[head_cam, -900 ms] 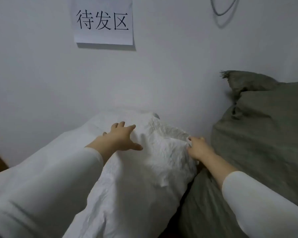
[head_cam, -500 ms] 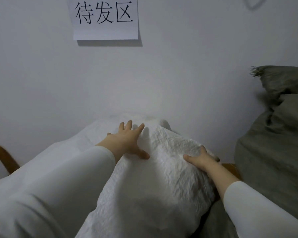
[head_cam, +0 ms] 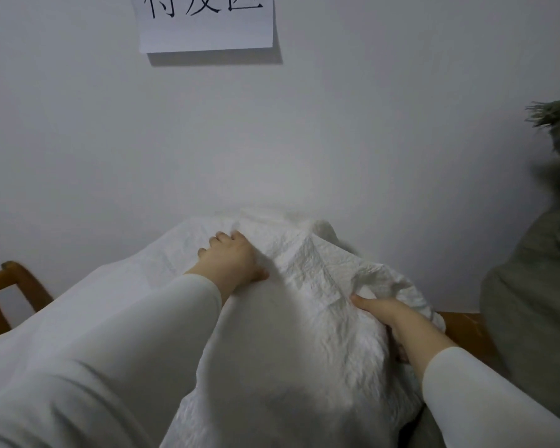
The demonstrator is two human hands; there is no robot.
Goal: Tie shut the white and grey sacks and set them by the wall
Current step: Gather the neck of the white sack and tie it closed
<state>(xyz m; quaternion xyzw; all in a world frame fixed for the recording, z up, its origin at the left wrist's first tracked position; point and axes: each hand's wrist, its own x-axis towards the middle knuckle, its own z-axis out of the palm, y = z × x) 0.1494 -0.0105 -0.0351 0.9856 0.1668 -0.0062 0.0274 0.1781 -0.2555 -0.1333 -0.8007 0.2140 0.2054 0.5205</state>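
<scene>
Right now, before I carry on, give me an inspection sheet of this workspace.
Surface: wooden surface showing between the sacks.
Job's things: white sack by the wall; grey sack to its right; ties not visible.
Clutter: nothing seen.
Hands: left hand fingers curled into white sack's top; right hand grips its crumpled right side.
Cables: nothing seen.
Surroundings: paper sign on the wall; wooden frame at left.

One head-worn wide-angle camera is aimed forward and slightly down at the wall (head_cam: 369,140). The white sack (head_cam: 304,350) is viewed from close above; the paper sign (head_cam: 207,30) is cropped by the top edge, the grey sack (head_cam: 537,302) by the right.
</scene>
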